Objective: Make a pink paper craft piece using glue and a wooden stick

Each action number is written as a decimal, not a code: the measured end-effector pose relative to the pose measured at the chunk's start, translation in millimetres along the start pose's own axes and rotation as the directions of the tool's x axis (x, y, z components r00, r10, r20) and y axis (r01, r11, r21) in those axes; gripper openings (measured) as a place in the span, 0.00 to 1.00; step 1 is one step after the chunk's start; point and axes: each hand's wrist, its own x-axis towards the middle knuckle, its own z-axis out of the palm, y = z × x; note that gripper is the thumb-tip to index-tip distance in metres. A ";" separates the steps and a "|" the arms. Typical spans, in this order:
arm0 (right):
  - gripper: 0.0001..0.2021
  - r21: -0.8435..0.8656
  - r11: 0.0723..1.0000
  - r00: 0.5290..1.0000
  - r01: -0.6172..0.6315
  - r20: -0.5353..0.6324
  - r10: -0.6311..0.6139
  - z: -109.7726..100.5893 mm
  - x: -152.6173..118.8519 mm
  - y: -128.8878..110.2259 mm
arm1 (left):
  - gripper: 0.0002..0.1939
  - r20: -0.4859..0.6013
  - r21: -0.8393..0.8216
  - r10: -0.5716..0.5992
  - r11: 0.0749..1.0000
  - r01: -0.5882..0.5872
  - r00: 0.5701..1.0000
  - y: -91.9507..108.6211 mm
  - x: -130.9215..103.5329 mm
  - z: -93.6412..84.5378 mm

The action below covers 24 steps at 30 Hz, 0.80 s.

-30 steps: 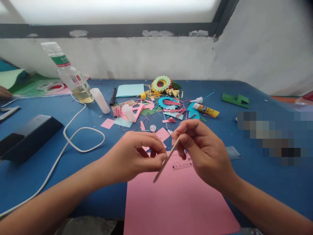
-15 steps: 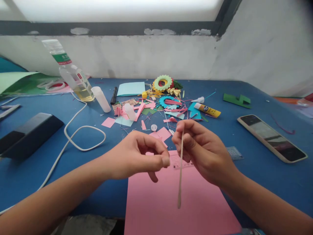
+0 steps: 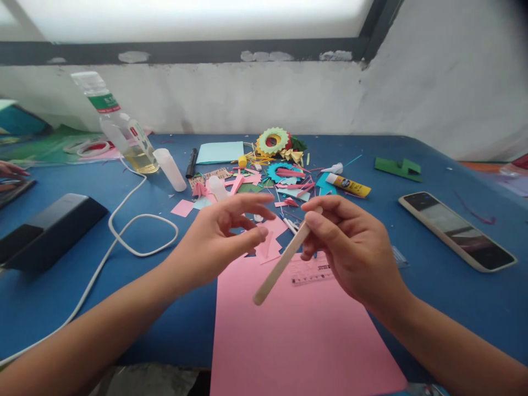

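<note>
My right hand (image 3: 350, 245) pinches the upper end of a flat wooden craft stick (image 3: 282, 268) between thumb and fingers. The stick slants down to the left, its broad face showing, above a pink sheet of paper (image 3: 301, 341). To its left, my left hand (image 3: 231, 228) is held in the air with fingers spread and nothing in it. A clear ruler (image 3: 311, 275) lies on the pink sheet, partly hidden behind my right hand. Pink paper scraps (image 3: 270, 242) lie just beyond the sheet, between my hands.
Paper scraps, a yellow glue tube (image 3: 349, 185) and a pale green paper ring (image 3: 273, 141) lie at the back. A phone (image 3: 457, 231) is at right. A bottle (image 3: 127, 135), white cable (image 3: 144, 253) and black device (image 3: 53, 228) are left. Another person's hand (image 3: 12, 171) shows at far left.
The craft stick has turned from hanging nearly upright and edge-on to slanting down-left with its flat face visible. My left fingers have spread and lifted slightly. Another person's hand has appeared at far left.
</note>
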 end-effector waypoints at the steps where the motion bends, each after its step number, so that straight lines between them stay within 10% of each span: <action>1: 0.01 -0.022 1.000 1.000 0.010 -0.020 -0.010 0.0 0.0 -0.6 | 0.17 -0.032 0.023 0.034 0.999 -0.033 0.999 0.5 0.2 -0.4; 10: 0.04 -0.290 0.948 0.985 0.130 -0.072 -0.157 3.3 -5.6 -6.1 | 0.09 0.164 0.327 -0.046 0.945 -0.010 0.985 8.9 -8.7 8.0; 24: 0.03 -0.341 0.930 0.987 0.135 -0.040 -0.158 2.4 -5.2 -4.0 | 0.11 0.235 0.307 -0.053 0.951 -0.022 0.970 10.2 -10.4 10.2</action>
